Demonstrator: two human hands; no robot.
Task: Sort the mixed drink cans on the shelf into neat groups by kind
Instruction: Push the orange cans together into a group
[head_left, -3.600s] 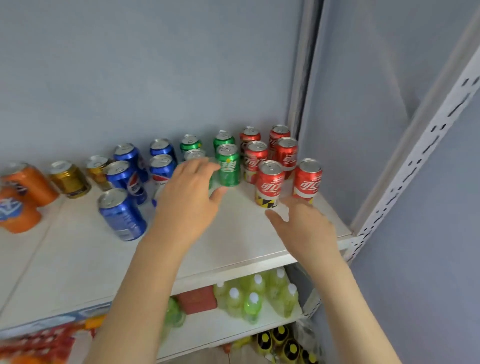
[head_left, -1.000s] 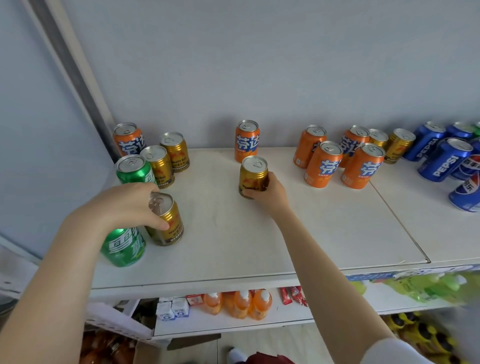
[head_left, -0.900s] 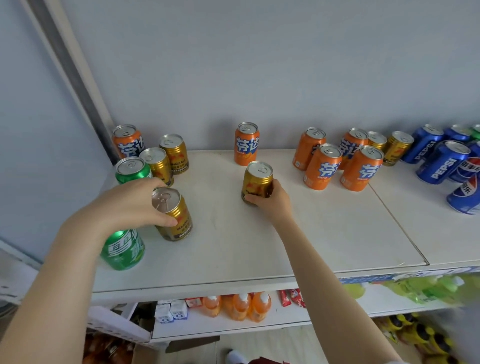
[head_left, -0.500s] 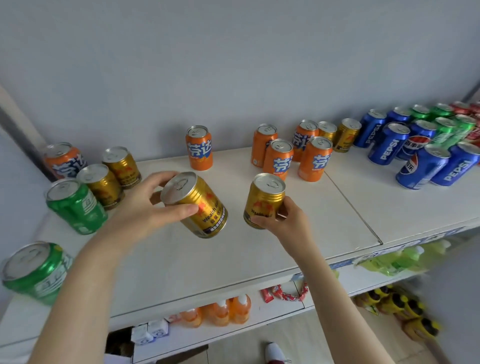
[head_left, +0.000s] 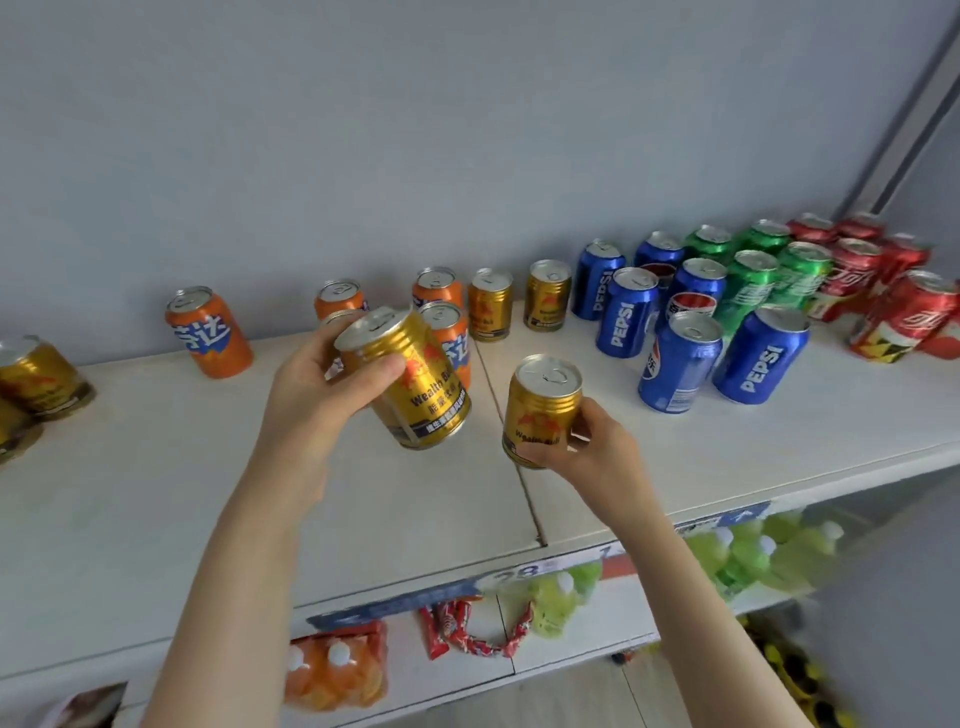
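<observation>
My left hand (head_left: 311, 395) grips a gold can (head_left: 410, 379), tilted and lifted above the white shelf (head_left: 156, 499). My right hand (head_left: 587, 452) holds a second gold can (head_left: 540, 405) upright near the seam between two shelf boards. Two more gold cans (head_left: 546, 296) stand at the back by the wall. Orange cans (head_left: 210, 332) stand behind my left hand and further left. Blue Pepsi cans (head_left: 675, 364), green cans (head_left: 748, 286) and red cans (head_left: 914, 317) are grouped to the right.
More gold cans (head_left: 36, 374) sit at the far left edge of the shelf. A grey wall rises right behind the cans, with an upright post (head_left: 904, 119) at the right. The lower shelf holds orange bottles (head_left: 337, 670) and green bottles (head_left: 753, 551).
Both hands have carried their gold cans to the right along the shelf, towards the two gold cans at the back. The view has swung right, and the green cans at left are out of sight.
</observation>
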